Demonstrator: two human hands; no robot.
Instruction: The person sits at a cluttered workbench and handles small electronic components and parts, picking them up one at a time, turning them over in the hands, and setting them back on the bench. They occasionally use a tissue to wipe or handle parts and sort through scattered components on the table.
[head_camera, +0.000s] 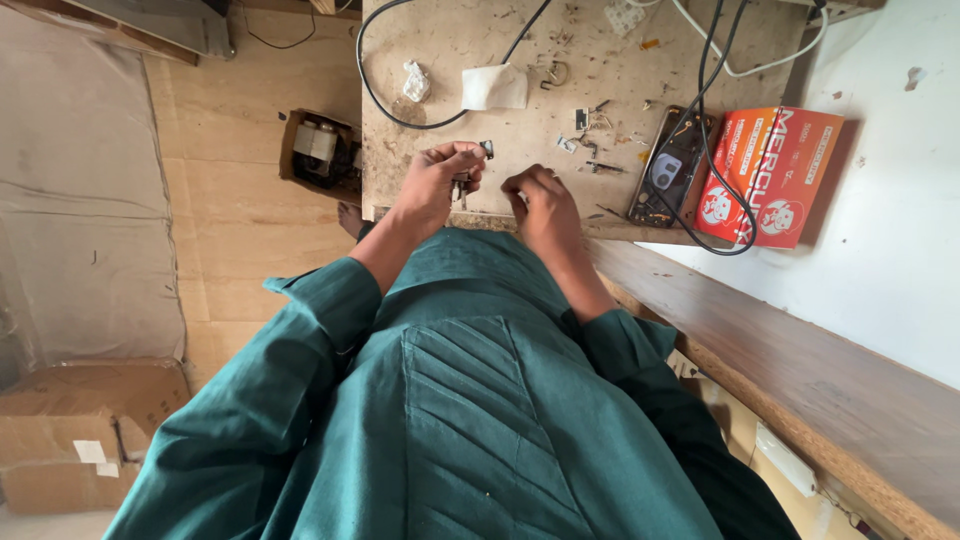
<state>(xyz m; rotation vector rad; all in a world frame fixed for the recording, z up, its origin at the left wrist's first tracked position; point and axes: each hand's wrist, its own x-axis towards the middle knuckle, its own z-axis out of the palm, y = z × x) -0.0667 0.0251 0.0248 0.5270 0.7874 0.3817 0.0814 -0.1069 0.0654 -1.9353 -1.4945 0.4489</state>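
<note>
Left hand: your left hand is raised just over the near edge of the bench, fingers pinched around a small metal part. A dark tip of the part pokes out above your fingertips; holding it up like that keeps it where you can see it.

Right hand: your right hand sits just beside the left, fingers curled tight with the knuckles up. Whether anything is inside that curl, you cannot tell from here. It stays close, likely so both hands can work the same piece.

Part: it is in your left grip, off the bench surface and in front of your body.

Bench: worn board, dusty, strewn with small bits. More loose metal pieces lie a little beyond your right hand, within easy reach.

Phone: an opened phone lies face down to the right of those pieces, its insides showing, with a black cable looping over it.

Red box: a red carton rests against the wall, touching the phone's far side.

White cloth: a folded white piece lies further up the bench, well apart from your hands.

Floor: a small open box with components sits left of the bench, and a cardboard carton is at your lower left.
</note>
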